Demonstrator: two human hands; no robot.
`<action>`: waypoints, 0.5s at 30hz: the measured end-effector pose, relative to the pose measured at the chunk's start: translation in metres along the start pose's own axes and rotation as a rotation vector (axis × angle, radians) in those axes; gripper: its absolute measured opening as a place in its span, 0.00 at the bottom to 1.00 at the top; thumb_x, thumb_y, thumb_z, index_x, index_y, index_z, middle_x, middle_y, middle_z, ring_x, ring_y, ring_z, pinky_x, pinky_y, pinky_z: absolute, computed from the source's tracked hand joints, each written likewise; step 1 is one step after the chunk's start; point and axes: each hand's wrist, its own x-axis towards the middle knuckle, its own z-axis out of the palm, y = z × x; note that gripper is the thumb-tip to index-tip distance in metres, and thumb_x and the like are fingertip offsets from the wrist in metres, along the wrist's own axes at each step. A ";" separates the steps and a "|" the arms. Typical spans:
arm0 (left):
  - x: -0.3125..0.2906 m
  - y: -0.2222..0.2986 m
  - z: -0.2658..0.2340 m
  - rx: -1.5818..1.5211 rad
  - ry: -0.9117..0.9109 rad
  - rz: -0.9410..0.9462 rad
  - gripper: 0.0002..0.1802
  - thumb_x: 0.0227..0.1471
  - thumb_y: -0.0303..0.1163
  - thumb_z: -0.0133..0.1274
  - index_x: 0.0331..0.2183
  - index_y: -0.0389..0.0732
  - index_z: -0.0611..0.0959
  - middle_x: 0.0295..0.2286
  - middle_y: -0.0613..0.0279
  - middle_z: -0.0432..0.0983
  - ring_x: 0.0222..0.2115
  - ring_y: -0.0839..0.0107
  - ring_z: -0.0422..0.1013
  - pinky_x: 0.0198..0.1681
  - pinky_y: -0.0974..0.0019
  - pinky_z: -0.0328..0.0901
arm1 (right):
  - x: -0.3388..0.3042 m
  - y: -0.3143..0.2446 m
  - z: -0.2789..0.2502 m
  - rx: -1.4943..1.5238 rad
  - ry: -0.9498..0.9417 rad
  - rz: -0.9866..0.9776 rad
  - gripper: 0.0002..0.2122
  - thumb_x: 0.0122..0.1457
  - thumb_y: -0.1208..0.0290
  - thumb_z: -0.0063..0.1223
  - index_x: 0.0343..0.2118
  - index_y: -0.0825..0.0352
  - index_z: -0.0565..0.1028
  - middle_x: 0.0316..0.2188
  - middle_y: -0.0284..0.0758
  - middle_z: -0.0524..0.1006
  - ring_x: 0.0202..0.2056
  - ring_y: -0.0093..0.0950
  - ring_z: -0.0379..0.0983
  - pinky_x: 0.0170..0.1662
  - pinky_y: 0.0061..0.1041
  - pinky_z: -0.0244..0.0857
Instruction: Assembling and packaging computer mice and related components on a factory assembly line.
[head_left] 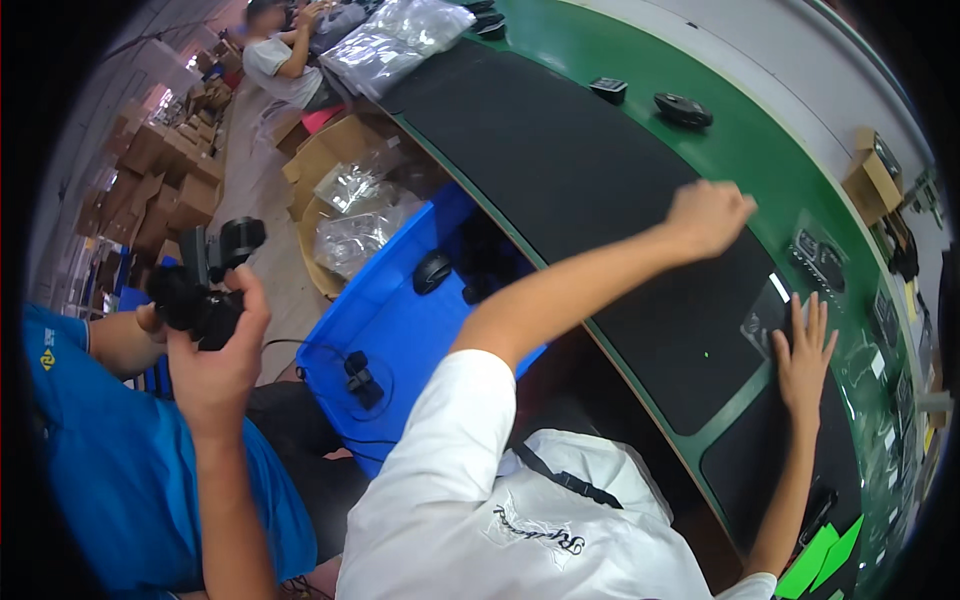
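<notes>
My left hand (pixel 710 218) is raised over the black mat (pixel 560 150) with its fingers curled in. Whatever it may hold is hidden. Spread flat near the seam between two mats, my right hand (pixel 805 365) has its fingers apart. Beside its fingertips lies a small clear plastic bag (pixel 757 330) with a white strip. Just past that hand, a dark item in clear packaging (pixel 820 262) rests on the green table (pixel 740 145).
At left, a person in blue (pixel 130 480) holds a black camera (pixel 205 300). A blue bin (pixel 390 330) contains a rounded black item (pixel 432 272). An open carton (pixel 335 165) holds clear bags. Bright green cards (pixel 820 565) lie at lower right; black items (pixel 684 110) sit farther back.
</notes>
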 end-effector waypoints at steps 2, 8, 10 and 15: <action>0.023 -0.041 -0.055 0.155 0.259 0.029 0.20 0.55 0.47 0.46 0.26 0.41 0.83 0.31 0.49 0.78 0.35 0.49 0.75 0.39 0.51 0.69 | 0.023 0.033 0.019 0.040 0.052 0.007 0.27 0.64 0.56 0.44 0.66 0.51 0.57 0.68 0.33 0.49 0.69 0.34 0.39 0.67 0.50 0.28; 0.043 -0.254 -0.230 0.995 0.467 0.060 0.16 0.43 0.45 0.59 0.35 0.49 0.88 0.50 0.47 0.67 0.56 0.52 0.57 0.52 0.48 0.59 | 0.080 0.111 0.061 -0.068 0.090 0.081 0.26 0.65 0.55 0.42 0.66 0.47 0.56 0.69 0.32 0.48 0.69 0.32 0.39 0.66 0.53 0.25; 0.048 -0.286 -0.258 1.162 0.365 -0.193 0.21 0.49 0.50 0.56 0.43 0.52 0.85 0.60 0.45 0.55 0.62 0.50 0.47 0.61 0.46 0.49 | 0.087 0.132 0.065 -0.170 0.213 0.105 0.26 0.66 0.57 0.40 0.66 0.51 0.56 0.68 0.33 0.51 0.69 0.32 0.40 0.66 0.55 0.23; 0.049 -0.355 -0.321 1.351 0.243 -0.484 0.23 0.54 0.54 0.50 0.50 0.59 0.80 0.64 0.45 0.45 0.66 0.50 0.38 0.65 0.41 0.37 | 0.056 -0.043 -0.012 0.261 0.044 -0.175 0.26 0.63 0.52 0.43 0.59 0.62 0.65 0.63 0.42 0.60 0.66 0.41 0.50 0.66 0.58 0.28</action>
